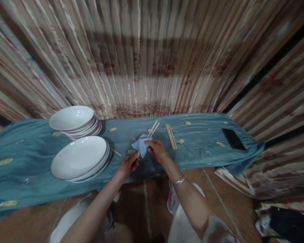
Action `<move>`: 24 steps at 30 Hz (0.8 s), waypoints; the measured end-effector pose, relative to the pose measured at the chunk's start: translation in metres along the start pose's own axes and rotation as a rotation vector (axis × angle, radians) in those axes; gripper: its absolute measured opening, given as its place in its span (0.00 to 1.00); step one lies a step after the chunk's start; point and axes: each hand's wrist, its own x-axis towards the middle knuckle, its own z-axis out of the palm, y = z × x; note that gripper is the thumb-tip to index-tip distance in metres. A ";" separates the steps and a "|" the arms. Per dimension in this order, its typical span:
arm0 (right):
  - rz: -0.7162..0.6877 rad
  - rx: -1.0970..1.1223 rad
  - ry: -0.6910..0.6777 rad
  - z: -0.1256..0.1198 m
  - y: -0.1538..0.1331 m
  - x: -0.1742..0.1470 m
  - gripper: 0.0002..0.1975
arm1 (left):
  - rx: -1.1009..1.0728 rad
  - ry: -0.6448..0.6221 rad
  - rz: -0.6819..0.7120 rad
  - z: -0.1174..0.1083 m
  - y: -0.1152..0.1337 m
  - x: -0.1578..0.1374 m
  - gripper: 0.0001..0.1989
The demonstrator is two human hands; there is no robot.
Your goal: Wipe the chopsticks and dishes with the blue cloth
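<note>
The plates stand left of both hands. The left hand, nearer the plates, curls closed on something thin; the right hand, farther from them, pinches the cloth. The chopsticks run from the left hand under the cloth, right of the plates, their long axis slanting, far ends pointing away and rightward from the plates.

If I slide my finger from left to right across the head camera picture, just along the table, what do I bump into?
Stack of white plates → lone chopstick → left hand → blue cloth → right hand → row of chopsticks → black phone
</note>
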 end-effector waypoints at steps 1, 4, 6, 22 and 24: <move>0.009 -0.010 -0.007 0.002 0.002 0.000 0.10 | -0.003 0.003 0.006 0.000 0.001 0.000 0.19; 0.033 -0.054 -0.034 0.008 0.010 -0.002 0.09 | -0.009 0.003 0.033 -0.001 0.004 0.000 0.19; 0.040 -0.079 -0.064 0.011 0.014 -0.004 0.08 | -0.013 0.004 0.054 -0.003 0.005 -0.001 0.19; 0.030 -0.099 -0.041 0.010 0.012 -0.003 0.09 | -0.007 -0.005 0.058 -0.004 0.005 -0.002 0.20; 0.011 -0.073 -0.023 0.006 0.008 -0.001 0.09 | 0.003 -0.008 0.044 -0.004 0.004 -0.003 0.20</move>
